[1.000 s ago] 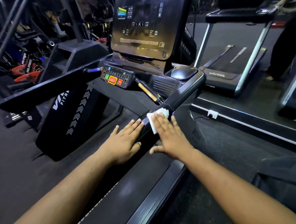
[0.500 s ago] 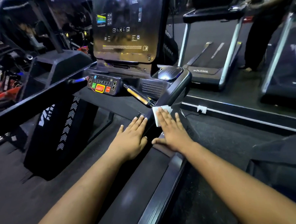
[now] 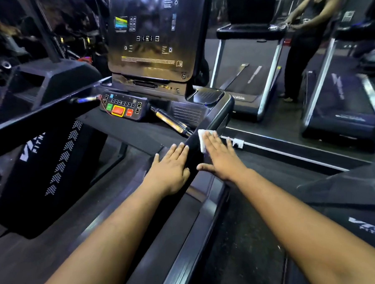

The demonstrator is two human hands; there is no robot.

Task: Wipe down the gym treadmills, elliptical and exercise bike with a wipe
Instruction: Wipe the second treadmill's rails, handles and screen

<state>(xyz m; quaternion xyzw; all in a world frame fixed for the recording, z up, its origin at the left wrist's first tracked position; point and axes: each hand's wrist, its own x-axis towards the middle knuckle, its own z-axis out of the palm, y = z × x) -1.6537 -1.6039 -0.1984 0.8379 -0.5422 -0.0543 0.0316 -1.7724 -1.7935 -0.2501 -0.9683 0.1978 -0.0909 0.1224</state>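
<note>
Wipe (image 3: pixel 202 140), white and folded, is seen pressed flat against the sloping right handrail (image 3: pixel 213 121) of the near treadmill (image 3: pixel 190 229), just below the bend where the rail meets the console. It is covered in its lower part by the straight fingers of the right hand (image 3: pixel 221 157), so that only its upper and left edges are shown beyond the fingertips. The right hand is laid open on it, palm down, with the thumb spread out toward the left. The left hand (image 3: pixel 170 169) is held flat and open as well, fingers together, and is rested on the inner side of the same rail, just beside the right hand and slightly lower; nothing is held by it. The wipe is not touched by the left hand. A control panel (image 3: pixel 123 108) with green and red buttons is seen ahead of the hands, beneath a dark display screen (image 3: pixel 153 33). Farther to the right, another person (image 3: pixel 302 45) is seen standing at a second treadmill (image 3: pixel 246 84).
</note>
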